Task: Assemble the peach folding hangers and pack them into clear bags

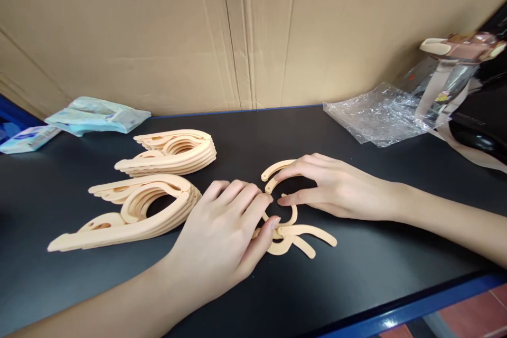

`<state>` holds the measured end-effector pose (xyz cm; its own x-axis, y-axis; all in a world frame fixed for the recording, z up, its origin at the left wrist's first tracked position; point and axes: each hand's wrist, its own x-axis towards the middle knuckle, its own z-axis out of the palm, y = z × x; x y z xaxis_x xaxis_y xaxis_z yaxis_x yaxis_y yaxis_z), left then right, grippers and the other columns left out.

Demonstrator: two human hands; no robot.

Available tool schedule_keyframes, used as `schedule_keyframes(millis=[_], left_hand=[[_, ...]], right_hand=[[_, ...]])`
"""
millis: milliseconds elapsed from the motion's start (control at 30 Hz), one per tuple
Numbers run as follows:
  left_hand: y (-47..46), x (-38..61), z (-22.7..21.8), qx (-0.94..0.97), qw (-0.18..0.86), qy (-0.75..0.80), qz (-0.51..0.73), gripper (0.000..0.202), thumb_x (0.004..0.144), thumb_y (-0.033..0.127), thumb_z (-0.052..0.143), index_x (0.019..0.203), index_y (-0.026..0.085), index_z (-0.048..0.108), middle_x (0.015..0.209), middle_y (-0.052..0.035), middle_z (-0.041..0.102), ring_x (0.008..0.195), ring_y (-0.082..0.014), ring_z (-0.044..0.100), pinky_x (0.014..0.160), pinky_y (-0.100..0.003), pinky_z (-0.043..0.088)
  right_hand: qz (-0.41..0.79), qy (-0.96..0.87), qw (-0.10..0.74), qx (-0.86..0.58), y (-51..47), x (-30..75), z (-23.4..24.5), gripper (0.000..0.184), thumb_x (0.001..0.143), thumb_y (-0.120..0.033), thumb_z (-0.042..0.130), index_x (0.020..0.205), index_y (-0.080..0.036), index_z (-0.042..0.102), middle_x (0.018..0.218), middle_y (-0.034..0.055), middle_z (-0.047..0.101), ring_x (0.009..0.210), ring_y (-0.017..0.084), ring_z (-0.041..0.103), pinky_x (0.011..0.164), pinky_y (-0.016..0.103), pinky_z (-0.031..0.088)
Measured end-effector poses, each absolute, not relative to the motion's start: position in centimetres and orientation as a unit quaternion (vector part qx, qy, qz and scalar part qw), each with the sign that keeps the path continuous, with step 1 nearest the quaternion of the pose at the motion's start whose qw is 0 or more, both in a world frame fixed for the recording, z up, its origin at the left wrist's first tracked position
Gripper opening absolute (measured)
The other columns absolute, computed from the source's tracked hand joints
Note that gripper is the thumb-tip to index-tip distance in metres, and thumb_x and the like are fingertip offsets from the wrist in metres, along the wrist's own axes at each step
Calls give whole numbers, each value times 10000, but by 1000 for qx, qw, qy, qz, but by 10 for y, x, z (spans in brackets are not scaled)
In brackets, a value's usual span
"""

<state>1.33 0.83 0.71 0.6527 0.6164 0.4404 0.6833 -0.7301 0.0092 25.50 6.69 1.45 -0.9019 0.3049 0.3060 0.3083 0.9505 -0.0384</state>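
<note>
Loose beige folding hangers [309, 231] lie in a tangle on the black tabletop, their curved arms and hooks spread out. My left hand [225, 227] is curled over the left side of this group, fingers bent and thumb lying by a pivot; its grip is partly hidden under the palm. From the right, my right hand [336, 185] reaches over two curved arms [273, 169] at the back. Its index fingertip touches one arm's end, while the thumb is spread apart, near a hook. Beside my left hand sits a stack of folded hangers [170, 216], with a second stack [186, 156] behind it.
Tissue packs [97, 116] lie at the back left. A crumpled clear plastic bag [376, 116] is at the back right, beside a strapped drink bottle [455, 74]. Cardboard [158, 37] stands along the back, and a blue edge [415, 306] borders the table's front right.
</note>
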Motion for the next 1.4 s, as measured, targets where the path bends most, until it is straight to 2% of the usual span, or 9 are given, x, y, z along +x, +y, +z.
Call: schedule_keyframes(millis=[233,367,533,667,833,967,1067,1133,1400], left_hand=[[8,13,3,-925,25,-331,-185,281,1006,192,376,919,140,638,832,-59,598,747,-225,504,678,-383,334],[9,13,3,-921,17,-338,-192,273,982,144,360,856,157,602,771,-37,529,673,-205,425,621,-363,291],[10,13,5,-911,56,-356,-201,257,942,83,354,898,149,599,803,-51,553,684,-214,432,612,-359,305],[11,14,6,-904,104,-360,-204,262,986,78,349,1059,128,596,855,-49,617,698,-204,499,610,-341,362],[13,15,6,-897,76,-361,-242,239,1054,174,342,1115,163,573,833,-15,638,723,-172,572,625,-294,428],[14,15,6,-899,41,-344,-268,241,1066,271,363,1097,162,575,816,-8,652,698,-156,581,631,-280,459],[14,15,6,-898,16,-347,-271,293,1048,388,403,982,171,588,748,5,619,642,-145,553,589,-265,438],[13,15,7,-895,-7,-353,-272,319,1033,425,434,886,181,578,706,18,587,620,-138,537,571,-256,417],[15,13,5,-891,-22,-378,-250,196,1023,274,465,1034,180,637,892,-21,663,813,-182,547,706,-306,447]], right_hand=[[-287,-950,114,-48,45,251,19,314,980,-77,424,1168,-37,673,1277,178,657,1122,253,639,909,362,509],[-326,-937,111,-51,47,252,19,293,979,-69,423,1074,-98,699,1223,139,687,1060,222,655,862,342,520],[-348,-923,138,-91,58,257,27,255,960,-53,478,1066,-177,673,967,69,730,904,203,668,837,357,521],[-308,-924,161,-159,62,262,32,282,977,-76,443,1044,-247,656,854,37,707,815,196,646,752,358,496],[-212,-944,176,-181,60,259,24,294,970,-74,404,1027,-194,666,796,42,705,707,174,634,690,336,475],[-72,-949,249,-182,52,250,14,222,1000,-187,455,1147,-154,618,913,69,741,820,188,687,762,322,517],[-5,-943,270,-196,49,246,12,177,1014,-302,498,1042,-172,615,868,47,728,750,165,667,672,274,492],[13,-940,270,-209,50,246,12,188,1021,-301,485,937,-184,606,787,23,692,678,144,626,611,254,449],[83,-888,278,-356,77,270,17,178,1020,-339,447,956,-213,554,825,19,640,693,153,597,638,270,435]])
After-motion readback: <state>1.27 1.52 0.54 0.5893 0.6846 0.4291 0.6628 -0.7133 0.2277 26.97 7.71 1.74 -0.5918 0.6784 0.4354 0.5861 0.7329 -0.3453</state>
